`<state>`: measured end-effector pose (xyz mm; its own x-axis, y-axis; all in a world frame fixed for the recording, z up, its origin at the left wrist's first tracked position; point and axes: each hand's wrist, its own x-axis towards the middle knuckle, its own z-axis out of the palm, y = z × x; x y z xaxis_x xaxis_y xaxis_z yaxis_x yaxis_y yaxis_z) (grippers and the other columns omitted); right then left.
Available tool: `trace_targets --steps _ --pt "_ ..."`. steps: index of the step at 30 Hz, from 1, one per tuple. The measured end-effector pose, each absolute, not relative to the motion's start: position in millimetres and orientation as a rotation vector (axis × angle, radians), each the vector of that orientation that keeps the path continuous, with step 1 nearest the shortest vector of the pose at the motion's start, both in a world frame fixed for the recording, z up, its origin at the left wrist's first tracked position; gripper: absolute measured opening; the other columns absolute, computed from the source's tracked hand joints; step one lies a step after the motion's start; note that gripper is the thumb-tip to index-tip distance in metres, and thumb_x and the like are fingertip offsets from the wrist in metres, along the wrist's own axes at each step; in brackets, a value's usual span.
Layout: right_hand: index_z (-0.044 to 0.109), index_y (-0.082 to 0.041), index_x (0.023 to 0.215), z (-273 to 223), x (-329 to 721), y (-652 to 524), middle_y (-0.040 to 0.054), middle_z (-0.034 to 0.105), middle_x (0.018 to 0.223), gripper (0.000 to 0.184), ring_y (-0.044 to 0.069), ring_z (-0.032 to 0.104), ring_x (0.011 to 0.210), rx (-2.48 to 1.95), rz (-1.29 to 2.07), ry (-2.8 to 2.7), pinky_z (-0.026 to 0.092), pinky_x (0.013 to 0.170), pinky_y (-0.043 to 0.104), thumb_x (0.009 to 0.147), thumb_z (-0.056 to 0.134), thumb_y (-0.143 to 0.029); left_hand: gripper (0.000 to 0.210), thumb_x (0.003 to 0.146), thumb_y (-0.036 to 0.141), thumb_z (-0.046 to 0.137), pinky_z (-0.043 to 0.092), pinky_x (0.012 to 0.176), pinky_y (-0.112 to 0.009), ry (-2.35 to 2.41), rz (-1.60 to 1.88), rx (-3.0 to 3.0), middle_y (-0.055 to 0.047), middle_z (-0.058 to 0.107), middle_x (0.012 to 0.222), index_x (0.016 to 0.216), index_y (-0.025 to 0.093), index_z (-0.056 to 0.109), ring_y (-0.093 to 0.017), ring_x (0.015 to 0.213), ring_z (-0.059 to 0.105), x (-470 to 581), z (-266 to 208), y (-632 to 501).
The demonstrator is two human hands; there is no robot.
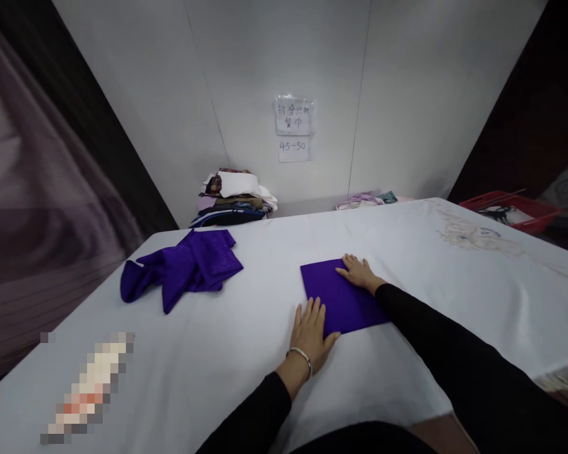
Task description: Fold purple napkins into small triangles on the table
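Note:
A purple cloth napkin, folded into a flat square, lies on the white-covered table in front of me. My left hand, with a bracelet at the wrist, rests palm down over the napkin's near left edge, fingers stretched out. On the far right part of the same napkin lies my right hand, flat with its fingers spread. Neither hand grips anything. Further left, a heap of crumpled purple cloth sits loose, apart from both hands.
A stack of folded fabrics stands behind the table by the wall, with a lower fabric pile to its right. A red basket is at the far right. Handwritten paper signs hang on the wall. A pixelated patch covers something at left.

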<state>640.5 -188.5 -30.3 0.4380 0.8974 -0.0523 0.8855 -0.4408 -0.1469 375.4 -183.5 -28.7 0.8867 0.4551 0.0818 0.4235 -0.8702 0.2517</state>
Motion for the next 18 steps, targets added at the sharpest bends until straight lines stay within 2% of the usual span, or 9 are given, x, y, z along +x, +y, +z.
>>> trace_targets --steps 4,9,18 --pt "0.022 -0.016 0.14 -23.1 593.7 -189.5 0.01 0.015 0.148 0.072 0.024 0.006 0.135 -2.377 0.092 -1.834 0.005 0.106 0.048 0.086 0.019 -0.062 0.076 0.082 0.063 0.022 0.008 0.11 -0.048 0.605 0.113 2.809 -0.008 0.016 0.148 0.139 0.013 0.021 -0.024 0.136 0.005 359.8 -36.0 -202.7" --pt "0.024 -0.018 0.14 -26.4 538.1 -185.6 0.0102 0.02 0.146 0.068 0.024 0.011 0.135 -2.003 0.118 -2.174 0.004 0.106 0.047 0.087 0.019 -0.06 0.081 0.08 0.066 0.021 0.007 0.111 -0.048 0.638 0.036 2.767 -0.01 0.017 0.147 0.14 0.011 0.02 -0.025 0.136 0.004 359.3 -40.2 -204.7" --pt "0.025 -0.018 0.14 -29.1 550.7 -150.6 0.0091 0.019 0.146 0.069 0.024 0.013 0.134 -2.092 0.253 -2.145 0.004 0.106 0.048 0.086 0.022 -0.062 0.086 0.077 0.07 0.02 0.006 0.111 -0.048 0.608 0.08 2.77 -0.01 0.016 0.147 0.14 0.011 0.019 -0.025 0.136 0.001 356.1 -41.7 -205.6"
